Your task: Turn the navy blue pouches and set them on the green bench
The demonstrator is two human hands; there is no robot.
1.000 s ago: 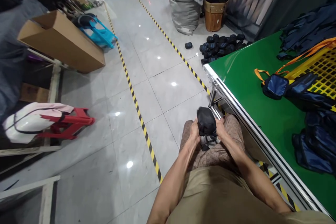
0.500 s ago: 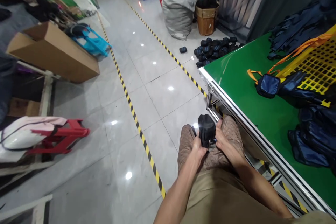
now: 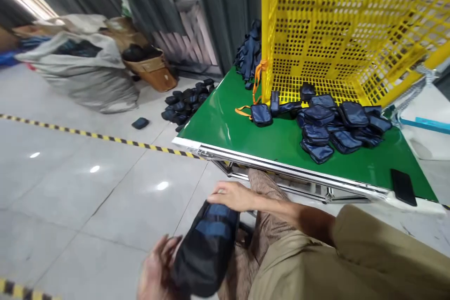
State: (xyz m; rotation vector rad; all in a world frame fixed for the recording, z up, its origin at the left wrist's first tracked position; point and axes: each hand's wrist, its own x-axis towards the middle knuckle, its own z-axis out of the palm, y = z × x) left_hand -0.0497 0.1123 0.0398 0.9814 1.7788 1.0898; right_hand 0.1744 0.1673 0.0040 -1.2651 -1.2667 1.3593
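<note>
At lower centre, the right hand grips the bag by one end, fingers curled; the left hand, half-curled and blurred, is beside it, grip unclear. Pouches lie at right.

At the fingers, the pouch looks like smooth cloth; beyond them, the desk is glossy and metal-edged, the basket plastic.
</note>
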